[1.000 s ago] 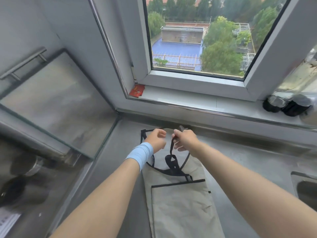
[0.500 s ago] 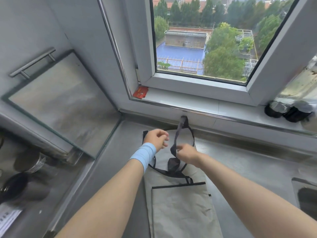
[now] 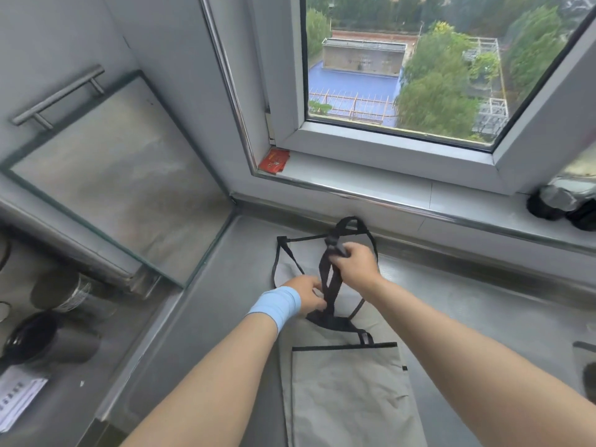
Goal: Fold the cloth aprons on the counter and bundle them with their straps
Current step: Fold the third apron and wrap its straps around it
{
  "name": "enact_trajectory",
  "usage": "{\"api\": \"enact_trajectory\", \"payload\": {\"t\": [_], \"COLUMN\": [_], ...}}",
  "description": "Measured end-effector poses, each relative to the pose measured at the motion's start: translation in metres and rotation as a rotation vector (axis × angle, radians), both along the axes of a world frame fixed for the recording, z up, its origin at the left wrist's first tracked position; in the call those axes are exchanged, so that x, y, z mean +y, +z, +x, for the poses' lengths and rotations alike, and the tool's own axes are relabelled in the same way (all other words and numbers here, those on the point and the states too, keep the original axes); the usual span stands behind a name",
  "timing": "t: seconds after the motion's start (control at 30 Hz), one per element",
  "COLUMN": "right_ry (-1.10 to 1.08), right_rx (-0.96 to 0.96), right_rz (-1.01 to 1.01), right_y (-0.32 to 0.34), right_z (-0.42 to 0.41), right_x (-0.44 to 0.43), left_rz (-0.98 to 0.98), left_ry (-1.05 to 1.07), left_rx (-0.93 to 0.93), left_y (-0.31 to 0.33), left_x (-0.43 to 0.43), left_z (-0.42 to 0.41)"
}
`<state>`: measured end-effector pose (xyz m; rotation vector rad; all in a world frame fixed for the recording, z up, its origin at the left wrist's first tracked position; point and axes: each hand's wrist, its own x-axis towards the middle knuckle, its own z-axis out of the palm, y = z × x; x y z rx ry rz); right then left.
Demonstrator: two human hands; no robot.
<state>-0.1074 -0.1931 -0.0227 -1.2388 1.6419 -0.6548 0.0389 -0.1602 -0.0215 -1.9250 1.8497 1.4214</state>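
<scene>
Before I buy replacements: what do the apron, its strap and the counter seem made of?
Apron: grey woven cloth, matte, softly creased. Strap: black flat webbing, maybe nylon, hanging limp. Counter: probably brushed stainless steel, dull streaky sheen.

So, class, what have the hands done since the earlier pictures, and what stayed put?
The left hand slid down the strap toward the person and pinches its base; the right hand dipped, then rose, still gripping the strap higher up. The apron stayed flat on the counter.
</scene>
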Motion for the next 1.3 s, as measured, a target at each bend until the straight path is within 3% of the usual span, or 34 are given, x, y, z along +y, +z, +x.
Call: {"api": "enact_trajectory", "payload": {"t": [0.17,0.23,0.3,0.37,0.4,0.5,0.7,0.87,0.97,1.07,1.13,1.2,1.23,1.3], "right_ry": [-0.280,-0.328,-0.282,-0.257,-0.263,-0.298,-0.358,-0.332,-0.233,-0.027,-0.054,-0.273,-0.416,-0.614], "right_rx": [-0.377,-0.613,-0.725,-0.783,-0.811,-0.649,-0.077,0.039,0.041,0.186,0.105,-0.177,-0.333,-0.610], "right_rz": [0.018,0.082,0.120,0.120,0.121,0.105,0.017,-0.011,0.013,0.124,0.249,0.310,0.281,0.161], "right_y": [0.026,0.034,0.041,0.045,0.049,0.055,0.037,0.038,0.043,0.038,0.036,0.045,0.048,0.057], "right_z": [-0.010,-0.012,-0.010,-0.007,-0.005,-0.005,-0.015,-0.019,-0.020,-0.028,-0.034,-0.037,-0.040,-0.044], "right_x": [-0.014,-0.013,-0.009,-0.007,-0.006,-0.010,-0.014,-0.011,-0.012,-0.011,-0.012,-0.019,-0.025,-0.035], "left_rz": [0.019,-0.094,-0.209,-0.105,-0.016,0.034,-0.270,-0.419,-0.563,-0.617,-0.664,-0.673,-0.652,-0.583], "left_ry": [0.024,0.064,0.174,0.227,0.157,-0.121,-0.199,-0.273,-0.376,-0.351,-0.282,0.011,0.249,0.755], "left_rx": [-0.015,-0.013,0.087,0.219,0.190,-0.105,-0.299,-0.258,-0.372,-0.484,-0.586,-0.475,-0.288,0.253], "left_y": [0.025,0.031,0.034,0.035,0.035,0.036,0.058,0.079,0.088,0.091,0.096,0.099,0.100,0.099], "left_x": [-0.022,-0.028,-0.027,-0.021,-0.018,-0.010,-0.027,-0.042,-0.052,-0.060,-0.066,-0.074,-0.078,-0.081], "left_z": [0.010,0.011,0.007,-0.002,-0.005,-0.004,0.008,0.016,0.020,0.029,0.035,0.040,0.041,0.037]}}
